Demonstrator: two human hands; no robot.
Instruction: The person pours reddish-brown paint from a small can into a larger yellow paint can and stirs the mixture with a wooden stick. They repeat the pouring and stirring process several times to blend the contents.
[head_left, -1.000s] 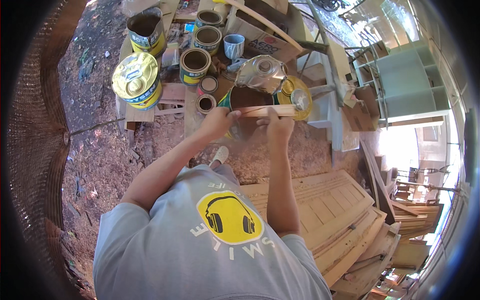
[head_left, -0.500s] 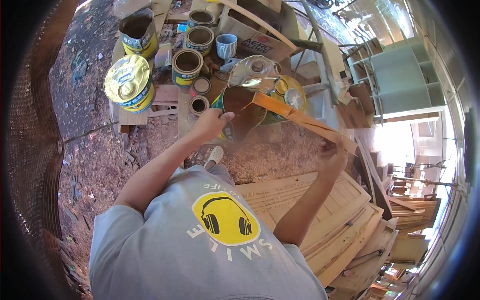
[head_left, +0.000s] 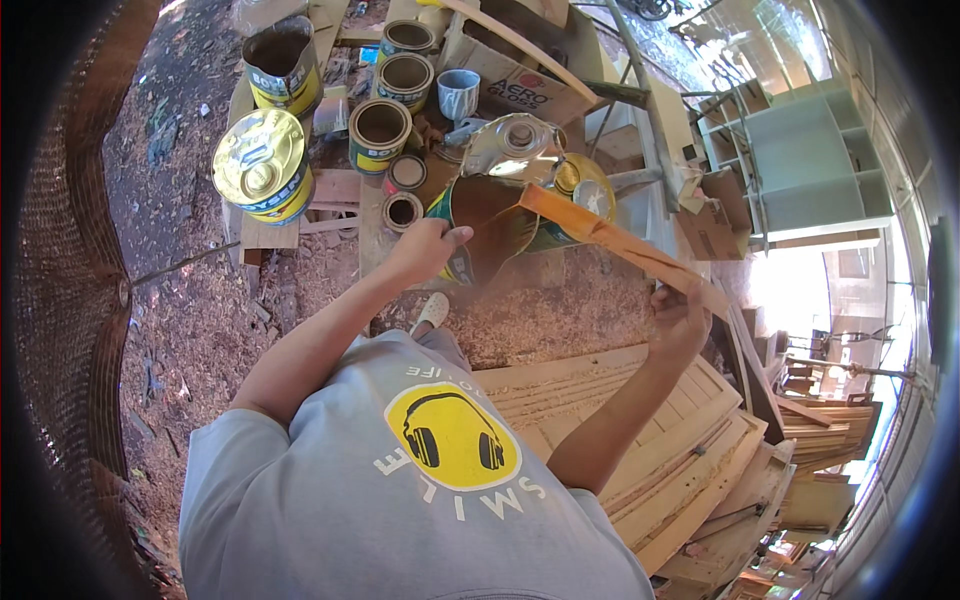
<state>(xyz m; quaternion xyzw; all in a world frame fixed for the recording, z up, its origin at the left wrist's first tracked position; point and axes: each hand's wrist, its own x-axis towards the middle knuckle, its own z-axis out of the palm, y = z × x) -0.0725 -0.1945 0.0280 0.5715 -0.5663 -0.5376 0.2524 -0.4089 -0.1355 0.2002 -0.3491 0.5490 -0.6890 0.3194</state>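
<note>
My left hand [head_left: 432, 248] is closed on the near left rim of an open paint can [head_left: 462, 265], which tilts toward me. Brown liquid coats the can's inside. In my right hand [head_left: 682, 318] is the near end of a flat wooden stick [head_left: 610, 245], its wet orange-brown far end at the can's right rim. Just behind the can stands a larger can with a shiny lid [head_left: 515, 143]. A small open can [head_left: 402, 211] is close beyond my left hand, with a little pink-sided can [head_left: 407, 173] behind it.
Several open paint cans [head_left: 380, 130] line the bench. At left stands a lidded yellow-and-blue can [head_left: 262, 165] on a plank. A grey-blue cup [head_left: 458, 94] is by a cardboard box [head_left: 505, 75]. Wooden panels [head_left: 620, 430] lie at my right; a shelf cabinet [head_left: 800, 160] stands beyond.
My right hand has moved a little to the right with the stick, whose wet end has shifted right along the can's rim. My left hand still holds the can.
</note>
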